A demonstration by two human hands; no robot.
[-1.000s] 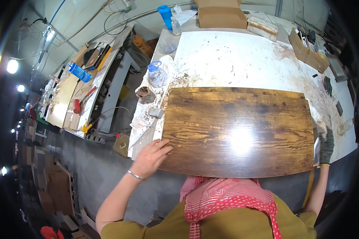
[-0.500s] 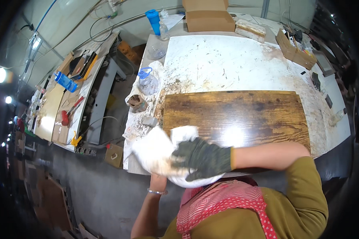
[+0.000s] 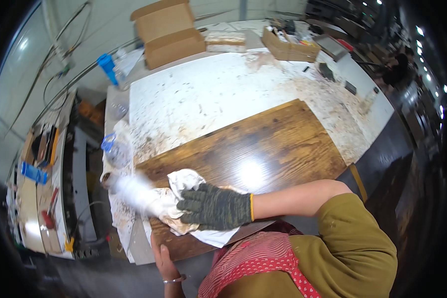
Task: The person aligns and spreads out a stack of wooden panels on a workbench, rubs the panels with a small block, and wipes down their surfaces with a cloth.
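A brown wood-grain board (image 3: 263, 139) lies at an angle on the white-topped table, its near edge toward my body. My right hand (image 3: 216, 206), in a dark green knit glove, presses a white rag (image 3: 186, 180) with brown stains onto the board's near left part. Part of the rag is smeared by motion at its left end. My bare left hand (image 3: 165, 260), with a bracelet at the wrist, holds the board's near left corner; some of its fingers are hidden by the board.
Left of the board stand a clear jug with a blue handle (image 3: 116, 151) and a stained cloth (image 3: 121, 203). An open cardboard box (image 3: 176, 47), a blue cup (image 3: 107, 68) and a carton of small items (image 3: 290, 47) line the back. A side bench (image 3: 35, 198) is at far left.
The view has turned right. The board now sits slanted, its near left corner toward me. My left hand has gone from beside the rag to the board's edge; the rag lies flatter on the board.
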